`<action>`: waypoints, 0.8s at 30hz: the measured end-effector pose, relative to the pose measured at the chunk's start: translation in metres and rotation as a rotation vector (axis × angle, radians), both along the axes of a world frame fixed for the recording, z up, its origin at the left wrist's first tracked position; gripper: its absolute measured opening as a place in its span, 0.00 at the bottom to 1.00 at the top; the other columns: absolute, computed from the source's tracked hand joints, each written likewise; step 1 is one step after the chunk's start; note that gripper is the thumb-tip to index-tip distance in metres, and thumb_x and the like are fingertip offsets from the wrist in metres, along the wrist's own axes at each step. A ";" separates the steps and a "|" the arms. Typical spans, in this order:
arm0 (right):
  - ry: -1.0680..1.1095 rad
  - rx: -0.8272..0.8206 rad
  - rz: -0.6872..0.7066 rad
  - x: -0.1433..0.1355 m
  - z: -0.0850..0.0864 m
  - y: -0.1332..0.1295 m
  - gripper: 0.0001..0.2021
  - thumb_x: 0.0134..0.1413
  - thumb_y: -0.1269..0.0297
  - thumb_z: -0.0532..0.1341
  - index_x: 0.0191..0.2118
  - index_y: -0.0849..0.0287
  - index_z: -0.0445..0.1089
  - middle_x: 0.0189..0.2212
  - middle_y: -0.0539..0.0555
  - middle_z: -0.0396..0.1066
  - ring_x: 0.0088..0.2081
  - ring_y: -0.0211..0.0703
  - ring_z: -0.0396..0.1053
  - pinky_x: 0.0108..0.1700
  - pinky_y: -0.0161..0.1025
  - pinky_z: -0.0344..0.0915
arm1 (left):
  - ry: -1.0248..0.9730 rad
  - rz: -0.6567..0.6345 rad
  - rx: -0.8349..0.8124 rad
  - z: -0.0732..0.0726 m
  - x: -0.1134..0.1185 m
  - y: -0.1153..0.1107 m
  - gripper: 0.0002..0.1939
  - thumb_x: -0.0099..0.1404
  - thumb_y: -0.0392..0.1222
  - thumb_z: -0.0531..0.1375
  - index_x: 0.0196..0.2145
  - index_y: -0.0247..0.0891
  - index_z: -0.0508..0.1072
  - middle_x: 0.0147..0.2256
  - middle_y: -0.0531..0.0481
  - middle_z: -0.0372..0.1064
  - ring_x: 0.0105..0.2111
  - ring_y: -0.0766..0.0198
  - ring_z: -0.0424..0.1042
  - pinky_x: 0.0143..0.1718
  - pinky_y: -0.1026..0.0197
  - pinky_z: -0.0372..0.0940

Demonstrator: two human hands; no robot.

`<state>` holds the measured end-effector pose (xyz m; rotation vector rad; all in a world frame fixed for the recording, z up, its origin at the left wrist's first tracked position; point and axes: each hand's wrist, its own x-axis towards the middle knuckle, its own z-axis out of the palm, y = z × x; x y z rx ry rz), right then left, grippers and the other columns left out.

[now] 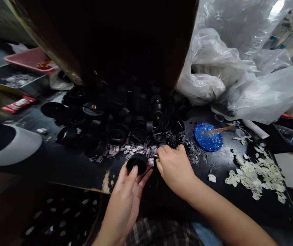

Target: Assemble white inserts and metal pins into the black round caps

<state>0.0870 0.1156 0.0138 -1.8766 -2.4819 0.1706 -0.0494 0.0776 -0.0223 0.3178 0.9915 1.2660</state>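
Note:
My left hand (pixel 129 186) grips a round black cup-shaped part (pixel 137 164), its thumb on the rim and its fingers underneath. Just right of it, my right hand (pixel 172 164) is closed in a pinch at the edge of the small parts; whatever lies between its fingertips is too small to make out. Behind both hands spreads a pile of small white, grey and red pieces (pixel 136 148). Small dark pins (pixel 194 152) lie beyond the right hand. Many black round parts (pixel 117 135) are heaped farther back, in front of a dark box opening.
A blue lid (pixel 208 137) with a wooden stick stands right of the pins. Flat cream pieces (pixel 256 174) lie on the right. Plastic bags (pixel 213 68) fill the back right. On the left are a white cylinder (pixel 26 145), a metal tray (pixel 40 85) and a pink tray (pixel 28 58).

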 end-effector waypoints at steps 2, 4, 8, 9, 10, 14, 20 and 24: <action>0.006 -0.007 -0.014 0.000 0.000 -0.001 0.06 0.61 0.70 0.55 0.41 0.62 0.68 0.36 0.57 0.72 0.35 0.50 0.69 0.42 0.48 0.55 | -0.008 0.004 0.002 0.000 0.001 0.002 0.10 0.64 0.42 0.62 0.44 0.43 0.75 0.45 0.48 0.74 0.47 0.57 0.73 0.51 0.54 0.69; 0.007 -0.017 -0.031 0.001 0.001 -0.003 0.06 0.61 0.69 0.55 0.40 0.62 0.68 0.35 0.57 0.72 0.35 0.50 0.69 0.41 0.48 0.56 | -0.018 0.002 0.004 0.000 0.002 0.002 0.10 0.65 0.42 0.61 0.44 0.43 0.74 0.46 0.48 0.74 0.47 0.58 0.73 0.50 0.54 0.70; 0.005 -0.035 -0.037 0.000 0.002 -0.001 0.06 0.60 0.71 0.55 0.40 0.63 0.69 0.36 0.58 0.72 0.35 0.50 0.70 0.42 0.49 0.57 | -0.017 -0.003 0.021 -0.002 0.001 0.000 0.11 0.65 0.43 0.61 0.46 0.42 0.74 0.46 0.48 0.74 0.48 0.57 0.72 0.51 0.54 0.69; 0.010 -0.038 -0.036 0.000 0.002 0.000 0.06 0.60 0.71 0.56 0.40 0.63 0.69 0.36 0.59 0.72 0.35 0.50 0.70 0.42 0.49 0.57 | -0.015 -0.003 0.022 -0.002 0.001 0.000 0.11 0.65 0.43 0.61 0.46 0.42 0.74 0.46 0.48 0.74 0.48 0.57 0.72 0.51 0.53 0.69; 0.016 -0.041 -0.037 0.000 0.002 0.001 0.06 0.59 0.71 0.56 0.40 0.64 0.69 0.36 0.59 0.72 0.35 0.50 0.70 0.43 0.48 0.57 | -0.014 -0.004 0.023 -0.002 0.000 0.000 0.12 0.65 0.43 0.61 0.46 0.42 0.74 0.47 0.47 0.74 0.49 0.57 0.72 0.52 0.53 0.68; 0.175 -0.061 -0.076 0.008 0.008 -0.002 0.04 0.60 0.69 0.58 0.38 0.60 0.70 0.36 0.55 0.74 0.37 0.47 0.70 0.43 0.45 0.59 | -0.017 -0.002 0.006 0.000 -0.002 -0.002 0.11 0.64 0.44 0.62 0.45 0.42 0.75 0.46 0.47 0.75 0.48 0.55 0.72 0.52 0.52 0.68; 1.033 -0.229 -0.288 0.024 0.013 -0.029 0.05 0.59 0.65 0.61 0.38 0.56 0.74 0.33 0.49 0.75 0.35 0.39 0.71 0.38 0.35 0.64 | -0.119 -0.044 -0.054 0.006 0.002 -0.007 0.11 0.63 0.43 0.62 0.44 0.42 0.76 0.46 0.46 0.75 0.48 0.56 0.73 0.50 0.54 0.70; 1.019 -0.137 -0.258 0.027 0.009 -0.038 0.06 0.59 0.67 0.61 0.39 0.55 0.75 0.36 0.50 0.73 0.39 0.40 0.70 0.42 0.38 0.64 | -0.138 -0.068 -0.135 0.013 0.012 -0.011 0.10 0.61 0.43 0.64 0.40 0.41 0.77 0.46 0.46 0.76 0.48 0.54 0.74 0.50 0.53 0.71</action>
